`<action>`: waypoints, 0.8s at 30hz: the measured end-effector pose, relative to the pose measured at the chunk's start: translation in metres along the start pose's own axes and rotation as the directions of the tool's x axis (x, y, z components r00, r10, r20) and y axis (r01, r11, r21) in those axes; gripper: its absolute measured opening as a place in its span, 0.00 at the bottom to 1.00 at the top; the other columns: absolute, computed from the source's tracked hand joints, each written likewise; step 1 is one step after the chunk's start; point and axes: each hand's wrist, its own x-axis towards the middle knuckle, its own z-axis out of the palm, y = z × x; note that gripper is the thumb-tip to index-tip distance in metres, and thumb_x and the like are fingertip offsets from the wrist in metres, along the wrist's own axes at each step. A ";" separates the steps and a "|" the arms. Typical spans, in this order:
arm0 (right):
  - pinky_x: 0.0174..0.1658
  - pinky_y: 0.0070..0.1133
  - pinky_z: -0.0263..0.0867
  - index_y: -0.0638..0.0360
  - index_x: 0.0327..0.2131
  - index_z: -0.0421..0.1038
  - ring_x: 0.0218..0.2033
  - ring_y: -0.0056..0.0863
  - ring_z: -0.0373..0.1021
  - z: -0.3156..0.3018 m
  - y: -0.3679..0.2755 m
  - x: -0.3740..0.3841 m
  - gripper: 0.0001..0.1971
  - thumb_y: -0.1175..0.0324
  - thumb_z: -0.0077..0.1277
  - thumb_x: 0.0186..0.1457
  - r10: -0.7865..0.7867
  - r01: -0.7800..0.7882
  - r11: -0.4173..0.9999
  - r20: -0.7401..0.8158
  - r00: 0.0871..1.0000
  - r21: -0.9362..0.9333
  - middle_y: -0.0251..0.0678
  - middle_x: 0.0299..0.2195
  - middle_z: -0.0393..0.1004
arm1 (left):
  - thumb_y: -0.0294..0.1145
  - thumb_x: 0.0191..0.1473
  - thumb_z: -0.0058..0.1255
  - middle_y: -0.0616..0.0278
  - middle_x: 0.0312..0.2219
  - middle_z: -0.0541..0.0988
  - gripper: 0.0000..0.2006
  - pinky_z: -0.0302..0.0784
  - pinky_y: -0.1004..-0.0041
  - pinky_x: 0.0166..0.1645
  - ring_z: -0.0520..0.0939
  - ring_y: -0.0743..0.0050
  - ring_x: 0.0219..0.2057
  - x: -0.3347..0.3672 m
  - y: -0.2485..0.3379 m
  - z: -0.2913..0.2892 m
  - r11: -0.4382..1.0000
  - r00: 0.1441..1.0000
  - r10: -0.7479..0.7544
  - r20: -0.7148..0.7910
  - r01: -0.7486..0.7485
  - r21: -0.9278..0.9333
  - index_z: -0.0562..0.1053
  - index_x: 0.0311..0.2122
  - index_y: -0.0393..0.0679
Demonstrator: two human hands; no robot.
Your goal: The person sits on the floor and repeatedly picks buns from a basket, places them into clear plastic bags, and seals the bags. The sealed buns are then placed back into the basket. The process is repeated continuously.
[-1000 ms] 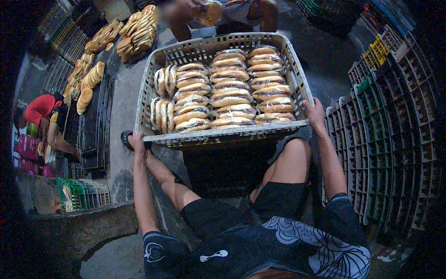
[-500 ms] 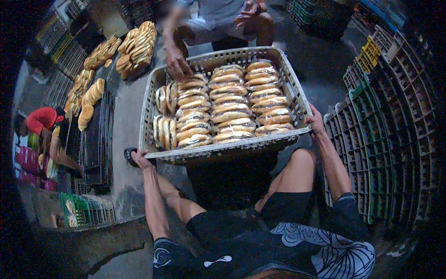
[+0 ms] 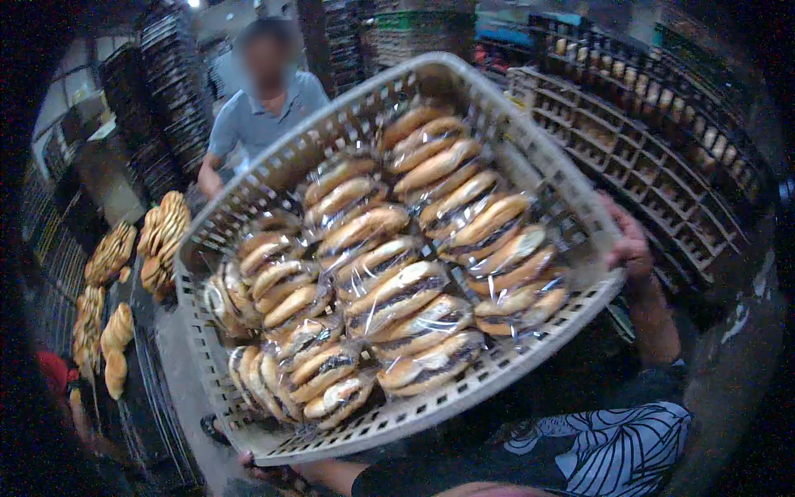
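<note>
A pale plastic crate (image 3: 513, 361) with slotted walls hangs raised and tilted before me, its right side higher. Inside lie rows of filled buns (image 3: 397, 302) in clear wrappers, with a dark filling showing; a few stand on edge along the left side. My right hand (image 3: 628, 238) is closed round the crate's right rim. At the near left corner, my left hand (image 3: 263, 469) grips the crate from the edge, mostly hidden beneath it.
Beyond the crate's far left side is a person (image 3: 269, 120) in a light blue shirt. Unwrapped bread piles (image 3: 166, 240) and long loaves (image 3: 116, 344) lie at left. Stacked crates (image 3: 629, 166) stand at right. A red sleeve (image 3: 52, 371) shows at the left edge.
The crate has risen toward me and tilted, its right side going up. The person opposite has taken a hand off the buns and now appears upright behind the crate. My view has lifted.
</note>
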 end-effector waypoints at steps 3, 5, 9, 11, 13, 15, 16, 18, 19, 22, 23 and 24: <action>0.55 0.27 0.52 0.64 0.52 0.57 0.52 0.34 0.58 -0.064 -0.019 -0.089 0.42 0.63 0.58 0.27 -0.312 0.244 0.827 -0.053 0.948 -0.507 0.41 0.51 0.61 | 0.36 0.40 0.48 0.61 0.30 0.64 0.16 0.63 0.72 0.38 0.66 0.71 0.33 0.012 -0.042 0.010 0.998 0.984 -0.002 0.176 0.012 -0.054 0.61 0.33 0.40; 0.54 0.27 0.53 0.63 0.51 0.58 0.51 0.35 0.59 -0.063 -0.028 -0.129 0.39 0.60 0.56 0.30 -0.407 0.224 0.728 -0.147 0.901 -0.648 0.42 0.50 0.62 | 0.37 0.41 0.48 0.60 0.31 0.65 0.17 0.63 0.72 0.39 0.66 0.71 0.33 0.017 -0.056 0.014 0.998 0.960 0.032 0.280 -0.014 -0.068 0.62 0.34 0.40; 0.52 0.28 0.55 0.62 0.48 0.61 0.48 0.37 0.62 -0.052 -0.067 -0.204 0.35 0.55 0.51 0.34 -0.574 0.040 0.449 -0.253 0.779 -0.893 0.43 0.46 0.64 | 0.40 0.43 0.49 0.59 0.33 0.66 0.19 0.64 0.71 0.41 0.67 0.70 0.35 0.034 -0.080 0.061 0.989 0.868 0.130 0.479 -0.081 -0.121 0.62 0.37 0.38; 0.51 0.28 0.56 0.62 0.47 0.62 0.47 0.38 0.63 -0.044 -0.087 -0.231 0.33 0.52 0.48 0.36 -0.647 -0.074 0.277 -0.243 0.723 -0.958 0.44 0.44 0.65 | 0.41 0.44 0.49 0.58 0.33 0.66 0.20 0.64 0.71 0.41 0.68 0.70 0.36 0.044 -0.085 0.097 0.977 0.817 0.205 0.539 -0.139 -0.162 0.63 0.39 0.38; 0.50 0.29 0.57 0.62 0.46 0.63 0.45 0.39 0.64 -0.044 -0.109 -0.255 0.32 0.49 0.46 0.39 -0.702 -0.200 0.113 -0.220 0.677 -0.973 0.44 0.42 0.66 | 0.42 0.45 0.49 0.57 0.34 0.67 0.21 0.64 0.71 0.42 0.68 0.69 0.37 0.055 -0.081 0.148 0.956 0.762 0.291 0.578 -0.210 -0.205 0.63 0.40 0.37; 0.49 0.29 0.57 0.61 0.45 0.65 0.44 0.40 0.65 -0.028 -0.186 -0.204 0.32 0.46 0.43 0.41 -0.732 -0.297 -0.044 -0.172 0.660 -0.954 0.45 0.41 0.68 | 0.43 0.46 0.49 0.56 0.35 0.68 0.22 0.64 0.70 0.43 0.68 0.69 0.38 0.103 -0.024 0.226 0.916 0.738 0.398 0.545 -0.293 -0.273 0.63 0.42 0.36; 0.48 0.29 0.58 0.61 0.44 0.65 0.43 0.41 0.65 -0.027 -0.203 -0.197 0.32 0.45 0.42 0.42 -0.753 -0.328 -0.080 -0.159 0.639 -0.941 0.45 0.40 0.68 | 0.44 0.47 0.49 0.56 0.36 0.68 0.23 0.65 0.70 0.43 0.68 0.69 0.39 0.109 0.009 0.246 0.878 0.718 0.479 0.506 -0.382 -0.289 0.64 0.42 0.36; 0.47 0.30 0.59 0.60 0.43 0.67 0.42 0.42 0.66 -0.024 -0.250 -0.185 0.32 0.42 0.40 0.44 -0.746 -0.454 -0.218 -0.153 0.648 -0.864 0.46 0.38 0.69 | 0.45 0.48 0.49 0.55 0.37 0.69 0.24 0.65 0.70 0.44 0.69 0.68 0.40 0.113 0.034 0.341 0.770 0.670 0.636 0.382 -0.523 -0.364 0.64 0.44 0.36; 0.47 0.30 0.59 0.60 0.42 0.67 0.41 0.43 0.67 -0.037 -0.258 -0.179 0.32 0.41 0.38 0.45 -0.737 -0.486 -0.241 -0.167 0.654 -0.840 0.46 0.37 0.70 | 0.46 0.48 0.49 0.50 0.39 0.69 0.26 0.64 0.67 0.47 0.69 0.62 0.42 0.100 0.055 0.387 0.611 0.566 0.791 0.233 -0.751 -0.250 0.63 0.45 0.34; 0.45 0.30 0.60 0.60 0.41 0.69 0.39 0.44 0.68 -0.044 -0.289 -0.137 0.34 0.37 0.35 0.49 -0.725 -0.504 -0.310 -0.142 0.673 -0.806 0.48 0.34 0.72 | 0.44 0.49 0.49 0.38 0.49 0.61 0.29 0.53 0.61 0.56 0.59 0.47 0.53 0.050 0.084 0.453 0.257 0.256 0.948 0.188 -0.966 0.018 0.59 0.52 0.35; 0.45 0.30 0.61 0.59 0.40 0.70 0.38 0.45 0.69 -0.046 -0.289 -0.132 0.34 0.35 0.33 0.50 -0.719 -0.529 -0.346 -0.143 0.680 -0.775 0.48 0.34 0.72 | 0.44 0.49 0.49 0.38 0.51 0.57 0.30 0.49 0.57 0.57 0.55 0.44 0.55 0.005 0.075 0.484 0.272 0.238 0.944 0.228 -0.953 -0.133 0.57 0.54 0.38; 0.44 0.30 0.61 0.59 0.40 0.70 0.38 0.44 0.69 -0.047 -0.284 -0.129 0.33 0.37 0.34 0.50 -0.764 -0.623 -0.401 -0.130 0.632 -0.672 0.48 0.34 0.72 | 0.44 0.49 0.48 0.38 0.54 0.54 0.31 0.44 0.53 0.58 0.50 0.40 0.57 -0.041 0.069 0.511 0.294 0.220 0.938 0.267 -0.913 -0.282 0.56 0.56 0.40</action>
